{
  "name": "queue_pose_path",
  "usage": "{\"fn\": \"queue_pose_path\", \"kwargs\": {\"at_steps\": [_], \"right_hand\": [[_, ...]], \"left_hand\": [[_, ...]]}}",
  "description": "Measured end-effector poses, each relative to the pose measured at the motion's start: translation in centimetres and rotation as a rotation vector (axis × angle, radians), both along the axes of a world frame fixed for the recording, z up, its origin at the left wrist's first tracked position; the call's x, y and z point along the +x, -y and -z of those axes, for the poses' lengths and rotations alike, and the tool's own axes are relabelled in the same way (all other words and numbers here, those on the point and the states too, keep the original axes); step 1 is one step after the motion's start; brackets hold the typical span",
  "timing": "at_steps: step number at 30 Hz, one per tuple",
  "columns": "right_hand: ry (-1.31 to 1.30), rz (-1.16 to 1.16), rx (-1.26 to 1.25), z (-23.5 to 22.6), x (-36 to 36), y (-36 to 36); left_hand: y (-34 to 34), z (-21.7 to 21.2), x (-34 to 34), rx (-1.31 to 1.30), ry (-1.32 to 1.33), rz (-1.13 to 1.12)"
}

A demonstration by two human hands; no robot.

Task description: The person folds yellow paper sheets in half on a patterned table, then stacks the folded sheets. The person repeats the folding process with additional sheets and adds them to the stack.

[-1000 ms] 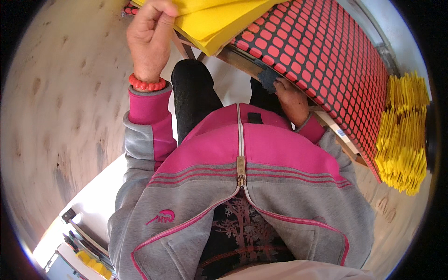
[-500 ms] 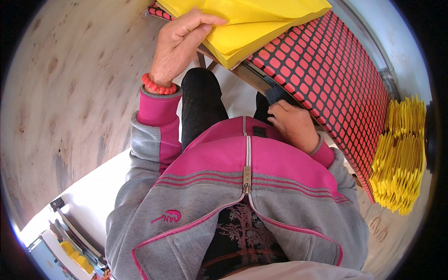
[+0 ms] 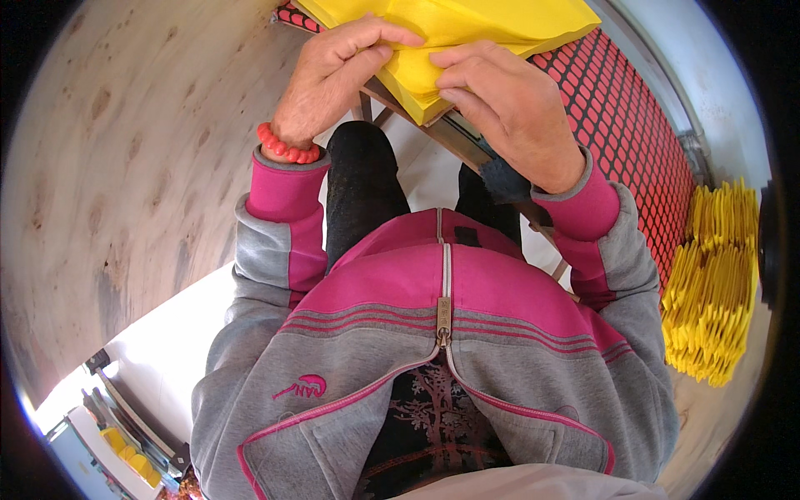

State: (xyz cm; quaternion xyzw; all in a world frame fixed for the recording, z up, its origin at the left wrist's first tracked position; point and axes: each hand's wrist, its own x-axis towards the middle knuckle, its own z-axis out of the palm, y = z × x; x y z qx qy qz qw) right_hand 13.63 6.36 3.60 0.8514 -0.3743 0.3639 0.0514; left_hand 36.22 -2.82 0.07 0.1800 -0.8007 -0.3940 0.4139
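A pile of bright yellow sheets lies at the near edge of the table, with its corner toward me. My left hand, a red bead bracelet at its wrist, pinches the front edge of the top sheet between thumb and forefinger. Just to its right, my right hand has its thumb and fingers closed at the same yellow edge, which looks lifted and creased between the two hands. Below the right wrist, a dark blue cloth hangs by the table's edge.
A red-and-black patterned cover is spread over the table under the sheets. Bundles of folded yellow pieces stand at the far right by the wall. A large wooden board fills the left side. My knees are below the table edge.
My right hand has come up from beside the dark blue cloth to the yellow sheet's edge. My left hand has stayed on the sheet, shifting slightly right.
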Motion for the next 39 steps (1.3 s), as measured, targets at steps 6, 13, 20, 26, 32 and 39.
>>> {"fn": "queue_pose_path", "kwargs": {"at_steps": [6, 13, 20, 26, 32, 39], "right_hand": [[0.170, 0.001, 0.286, 0.2, -0.4, 0.5], [0.218, -0.019, 0.188, 0.3, -0.4, 1.0], [0.143, -0.034, 0.036, 0.3, -0.7, 1.1], [0.141, -0.019, 0.117, 0.7, -0.6, 1.0], [0.209, -0.016, 0.105, 0.8, -0.4, 1.1], [0.230, -0.020, 0.108, 0.8, -0.4, 1.1]], "left_hand": [[0.1, 0.2, 0.3, -0.015, -0.026, 0.043], [0.0, 0.4, -0.2, -0.120, -0.042, -0.023], [-0.4, 0.7, -0.6, 0.029, -0.065, -0.150], [-0.1, 1.5, -0.4, 0.059, -0.094, -0.145], [0.5, 1.7, -0.1, 0.016, -0.088, -0.130], [-0.1, 1.0, 0.3, -0.027, -0.073, -0.079]]}}
